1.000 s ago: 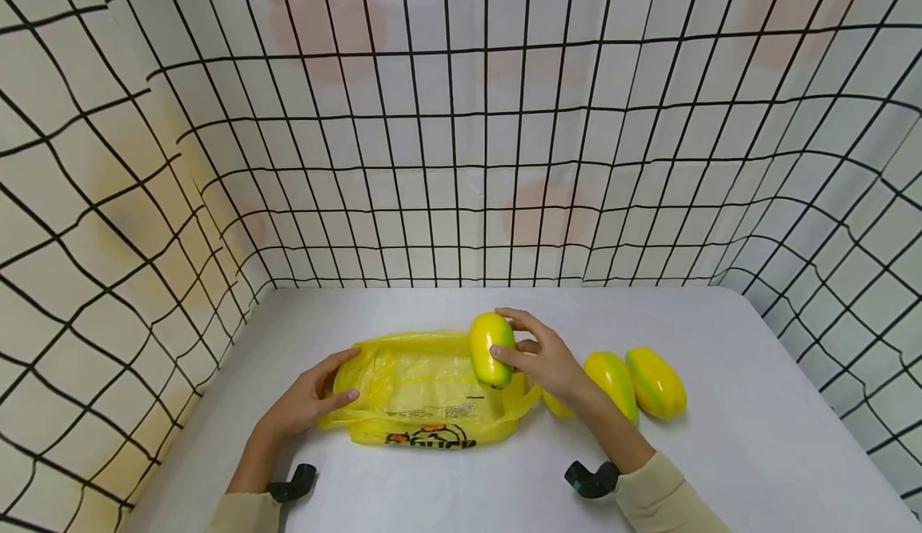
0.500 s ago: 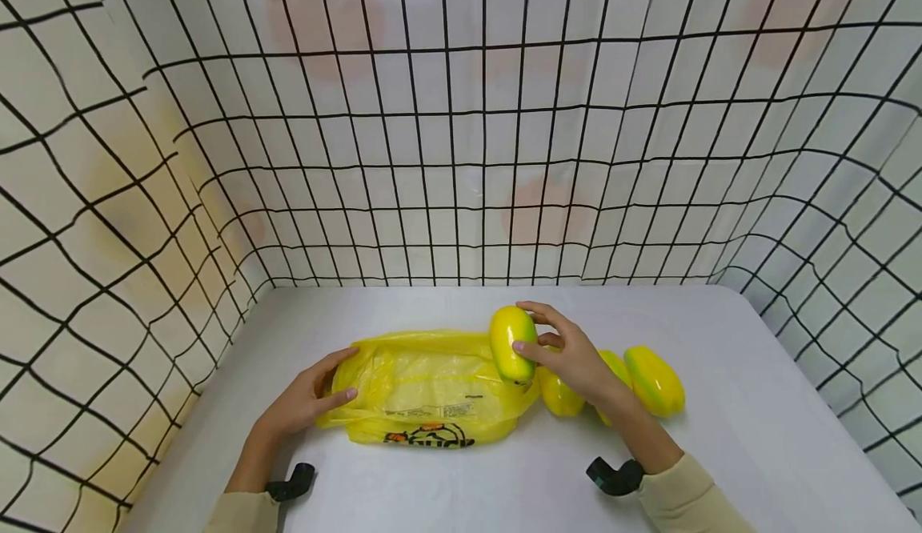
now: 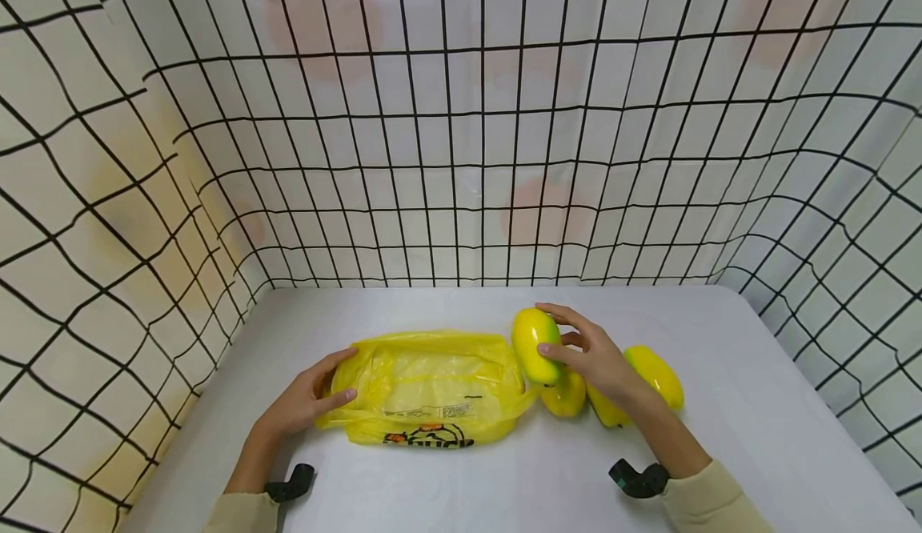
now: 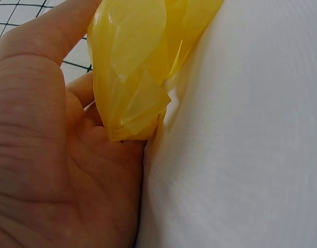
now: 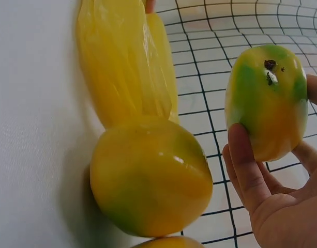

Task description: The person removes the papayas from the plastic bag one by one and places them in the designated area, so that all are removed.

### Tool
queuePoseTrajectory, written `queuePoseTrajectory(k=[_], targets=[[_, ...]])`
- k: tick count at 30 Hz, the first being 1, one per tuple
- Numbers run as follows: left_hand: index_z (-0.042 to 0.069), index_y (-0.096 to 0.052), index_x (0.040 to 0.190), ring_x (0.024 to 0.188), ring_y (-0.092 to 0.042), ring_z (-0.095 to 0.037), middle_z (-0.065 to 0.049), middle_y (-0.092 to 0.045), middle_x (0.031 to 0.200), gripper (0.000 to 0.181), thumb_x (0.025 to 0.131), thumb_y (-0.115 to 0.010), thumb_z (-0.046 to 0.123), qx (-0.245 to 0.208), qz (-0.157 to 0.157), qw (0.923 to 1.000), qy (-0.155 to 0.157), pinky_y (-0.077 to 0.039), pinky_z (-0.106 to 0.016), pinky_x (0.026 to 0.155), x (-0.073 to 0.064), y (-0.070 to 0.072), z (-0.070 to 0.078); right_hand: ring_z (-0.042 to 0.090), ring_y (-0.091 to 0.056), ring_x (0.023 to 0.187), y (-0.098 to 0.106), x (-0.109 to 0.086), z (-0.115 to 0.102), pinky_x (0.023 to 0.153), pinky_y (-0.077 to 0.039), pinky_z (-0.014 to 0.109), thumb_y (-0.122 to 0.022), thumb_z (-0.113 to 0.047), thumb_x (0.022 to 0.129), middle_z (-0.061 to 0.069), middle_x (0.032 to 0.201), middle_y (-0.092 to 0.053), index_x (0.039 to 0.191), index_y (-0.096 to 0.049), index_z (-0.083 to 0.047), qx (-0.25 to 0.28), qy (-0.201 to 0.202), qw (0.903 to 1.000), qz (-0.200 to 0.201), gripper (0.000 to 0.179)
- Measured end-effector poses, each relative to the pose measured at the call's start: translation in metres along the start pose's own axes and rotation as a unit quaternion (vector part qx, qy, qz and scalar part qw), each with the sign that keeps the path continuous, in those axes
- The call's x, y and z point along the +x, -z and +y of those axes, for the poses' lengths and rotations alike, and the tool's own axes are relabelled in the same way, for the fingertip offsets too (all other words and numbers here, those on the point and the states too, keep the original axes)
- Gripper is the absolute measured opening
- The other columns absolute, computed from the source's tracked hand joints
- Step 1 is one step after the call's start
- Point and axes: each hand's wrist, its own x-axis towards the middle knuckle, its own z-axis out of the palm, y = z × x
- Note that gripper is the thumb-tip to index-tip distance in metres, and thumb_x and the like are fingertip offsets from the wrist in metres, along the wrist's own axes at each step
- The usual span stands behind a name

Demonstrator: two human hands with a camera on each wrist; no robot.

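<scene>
A yellow plastic bag point(image 3: 432, 389) with dark print lies on its side, its mouth spread. At its left end my left hand point(image 3: 302, 397) holds the bag, thumb at the front and fingers behind; the left wrist view shows the crumpled film point(image 4: 130, 72) against the fingers. My right hand point(image 3: 594, 361) grips a yellow-green mango point(image 3: 533, 341) above the table, just right of the bag. The right wrist view shows the dark stem mark on this held mango point(image 5: 269, 108). Below it another mango point(image 3: 564, 395) rests against the bag's right end.
Two more mangoes, one partly under the right forearm point(image 3: 605, 406) and one farther right point(image 3: 659, 377), lie on the white table point(image 3: 475, 493). Black grid netting point(image 3: 461, 149) over pale walls rises behind and at both sides. Each wrist carries a black strap mount point(image 3: 291, 482).
The right hand has carried the mango rightward, away from above the bag and over the mango at its right end. The left hand and the bag have stayed in place.
</scene>
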Motion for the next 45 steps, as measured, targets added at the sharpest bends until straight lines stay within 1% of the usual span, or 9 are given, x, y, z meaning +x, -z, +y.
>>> queuePoseTrajectory(k=[8,13,15,22,32,37,39,41,45], targets=[[0.032,-0.036,0.149,0.147,-0.023,-0.036,-0.002,-0.033,0.157,0.068,0.09,-0.067,0.042,0.007,-0.002,1.0,-0.002,-0.016,-0.066,0.112,0.001,0.0,-0.002,0.032,-0.052,0.118,0.014,-0.005,0.003,0.092,-0.05,0.043,-0.062,-0.044,0.092,0.001,0.151,-0.033,0.144,-0.04,-0.041,0.011,-0.007,0.9999,-0.001,0.056],[0.032,-0.036,0.149,0.147,-0.023,-0.036,-0.002,-0.032,0.157,0.068,0.089,-0.067,0.042,0.003,-0.004,1.0,0.003,-0.016,-0.067,0.112,0.001,0.0,-0.002,0.033,-0.048,0.128,0.025,-0.009,0.007,0.096,-0.047,0.047,-0.06,-0.045,0.093,-0.002,0.153,-0.034,0.145,-0.039,-0.042,-0.005,-0.01,0.9999,0.011,0.056],[0.033,-0.036,0.149,0.147,-0.023,-0.035,-0.002,-0.033,0.157,0.068,0.089,-0.067,0.042,0.001,-0.003,1.0,0.005,-0.016,-0.067,0.112,0.001,0.0,-0.001,0.035,-0.046,0.129,0.029,-0.011,0.009,0.097,-0.047,0.049,-0.059,-0.044,0.094,0.001,0.152,-0.033,0.146,-0.037,-0.041,-0.008,-0.009,0.9999,0.012,0.056],[0.033,-0.037,0.148,0.147,-0.023,-0.035,-0.002,-0.033,0.157,0.067,0.089,-0.068,0.041,-0.003,0.0,1.0,0.004,-0.016,-0.066,0.113,0.001,0.0,-0.002,0.034,-0.046,0.128,0.042,-0.017,0.013,0.098,-0.046,0.046,-0.06,-0.041,0.095,0.002,0.152,-0.032,0.147,-0.037,-0.037,-0.001,-0.003,0.9999,0.016,0.058],[0.032,-0.037,0.148,0.147,-0.023,-0.035,-0.002,-0.033,0.157,0.067,0.089,-0.068,0.041,-0.003,-0.002,1.0,0.001,-0.017,-0.065,0.113,0.0,0.0,-0.001,0.035,-0.048,0.125,0.062,-0.022,0.022,0.096,-0.046,0.044,-0.058,-0.04,0.096,0.007,0.15,-0.033,0.149,-0.035,-0.034,-0.041,0.006,0.9986,0.032,0.058],[0.033,-0.037,0.148,0.147,-0.023,-0.035,-0.002,-0.033,0.157,0.068,0.089,-0.068,0.042,-0.001,-0.001,1.0,0.006,-0.017,-0.064,0.114,0.001,0.0,-0.001,0.039,-0.042,0.13,0.071,-0.026,0.025,0.099,-0.044,0.053,-0.056,-0.039,0.097,0.008,0.151,-0.032,0.15,-0.034,-0.033,-0.045,0.006,0.9983,0.035,0.057],[0.033,-0.037,0.148,0.147,-0.023,-0.035,-0.002,-0.033,0.157,0.068,0.089,-0.068,0.043,-0.001,-0.001,1.0,0.009,-0.016,-0.064,0.114,0.001,0.0,-0.001,0.04,-0.04,0.131,0.075,-0.028,0.026,0.098,-0.044,0.054,-0.055,-0.037,0.098,0.009,0.151,-0.032,0.15,-0.033,-0.033,-0.047,0.009,0.9982,0.036,0.057],[0.033,-0.037,0.148,0.147,-0.023,-0.035,-0.002,-0.033,0.157,0.067,0.089,-0.068,0.042,0.0,-0.001,1.0,0.01,-0.016,-0.065,0.114,0.001,0.0,-0.002,0.04,-0.039,0.132,0.079,-0.03,0.027,0.098,-0.045,0.051,-0.054,-0.037,0.099,0.009,0.151,-0.032,0.151,-0.032,-0.031,-0.051,0.012,0.998,0.037,0.056],[0.034,-0.036,0.148,0.147,-0.023,-0.035,-0.002,-0.033,0.157,0.067,0.089,-0.067,0.042,0.002,-0.001,1.0,0.009,-0.016,-0.065,0.113,0.001,0.0,-0.003,0.039,-0.04,0.131,0.086,-0.032,0.029,0.095,-0.046,0.037,-0.053,-0.036,0.1,0.011,0.151,-0.031,0.152,-0.031,-0.028,-0.051,0.011,0.9981,0.034,0.057]])
